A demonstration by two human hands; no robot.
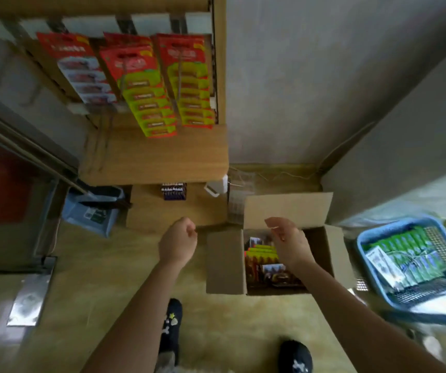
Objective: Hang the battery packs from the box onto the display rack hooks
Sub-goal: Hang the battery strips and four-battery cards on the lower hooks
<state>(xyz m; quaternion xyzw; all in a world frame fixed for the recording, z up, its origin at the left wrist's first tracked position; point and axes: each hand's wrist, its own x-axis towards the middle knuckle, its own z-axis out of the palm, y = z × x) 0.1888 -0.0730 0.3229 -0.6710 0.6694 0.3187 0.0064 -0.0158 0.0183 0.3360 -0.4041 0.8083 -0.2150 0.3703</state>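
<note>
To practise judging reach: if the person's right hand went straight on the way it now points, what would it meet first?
Probably the battery packs in the open cardboard box: the right hand hovers above them, fingers curled downward. Depth is unclear; it might touch the rear flap.

A plain grey wall [310, 76] fills twelve to two o'clock, meeting a glossy yellowish floor [95, 278]. A wooden counter [157, 157] stands at eleven. At nine o'clock is a metal-framed glass door [6, 197], with a steel floor plate [28, 300] at eight.
</note>
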